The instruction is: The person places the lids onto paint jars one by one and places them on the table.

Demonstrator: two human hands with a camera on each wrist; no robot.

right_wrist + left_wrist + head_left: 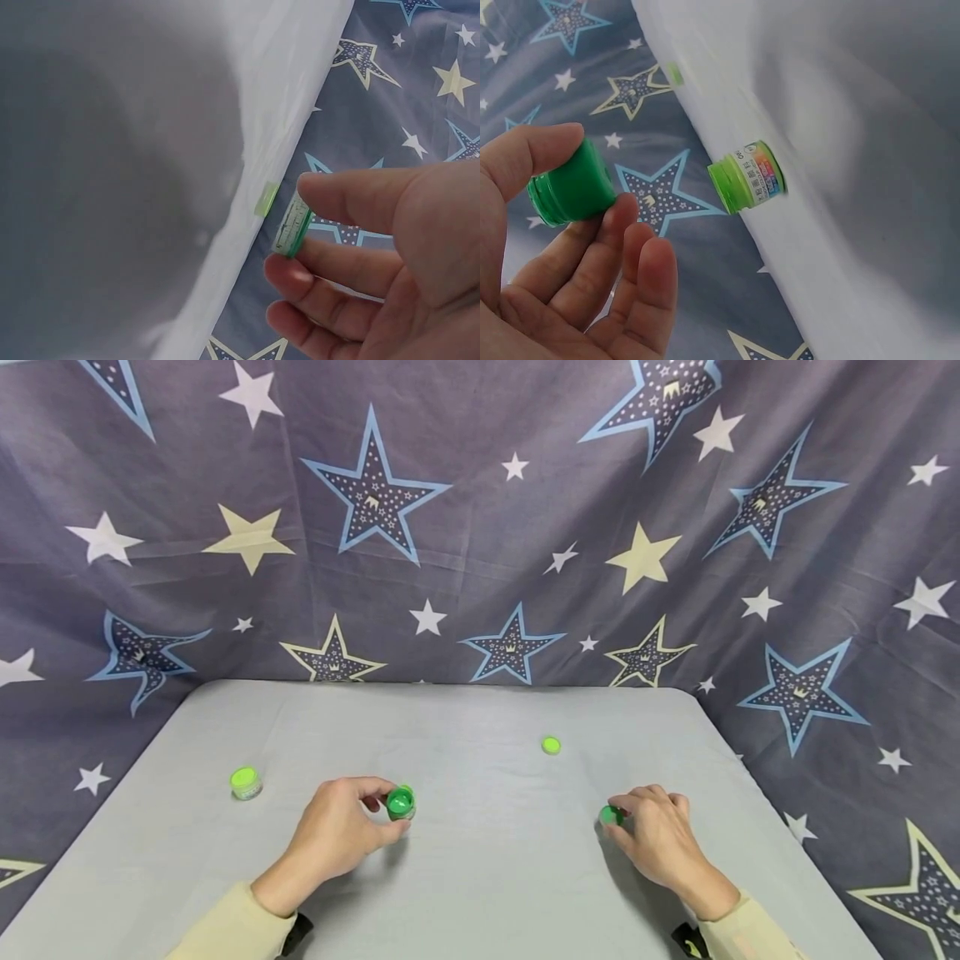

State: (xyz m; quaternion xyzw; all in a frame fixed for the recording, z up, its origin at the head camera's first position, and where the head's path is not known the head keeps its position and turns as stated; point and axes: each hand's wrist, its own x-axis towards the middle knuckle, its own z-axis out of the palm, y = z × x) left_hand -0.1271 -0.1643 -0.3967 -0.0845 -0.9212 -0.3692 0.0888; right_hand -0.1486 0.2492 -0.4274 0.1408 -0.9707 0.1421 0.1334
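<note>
Head view, w/ clock centre at mid table (pixel 487 885): at 9 o'clock, far out, stands a lime-topped jar (pixel 245 783), well apart from both hands, so I judge small risk there. Nearer in, also approx 9 o'clock, L hand (pixel 341 827) pinches the uncapped green jar (pixel 401 803) btwn thumb and fingertips, gap only as wide as the jar. It looks raised off the table, mouth visible from above, w/ glossy green content inside. Main risk, I think: if this pinch loosens or the wrist turns, jar may tip and content may run out. Behind it, at its 12 o'clock, is a second lime jar (pixel 750 178), mostly hidden from above but clear in left wrist view; can't tell if it has a lid. Pushing the held jar forward w/o care could knock it. At 2 o'clock lies a loose lime lid (pixel 551 745); a hurried sleeve or hand could sweep it away. At 3 o'clock the green lid (pixel 607 815) is held by R hand (pixel 660 835), thumb and fingers close together, also seemingly raised. Its inner side isn't clear; if wet, it may stain fingers, and a weak edge grip could drop it
</note>
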